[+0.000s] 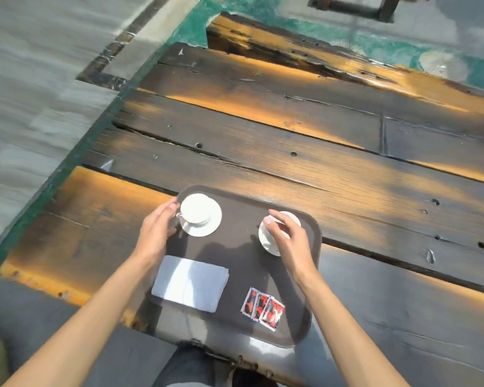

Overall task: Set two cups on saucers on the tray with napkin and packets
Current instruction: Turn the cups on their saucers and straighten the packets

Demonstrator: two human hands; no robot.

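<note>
The brown tray (243, 275) lay on the plank table (319, 152) with both cups at its far end and the napkin (190, 283) and three packets (263, 308) nearer the person, which kept the flat things within easy reach. The left hand (157, 227), fingers loosely spread and gripping nothing, rested beside the left cup (195, 208) on its saucer (201, 216), likely to nudge the handle round. The right hand (287, 236) arched over the right cup (274, 227) and its saucer (267, 243); whether its fingertips gripped the rim could not be told.
</note>
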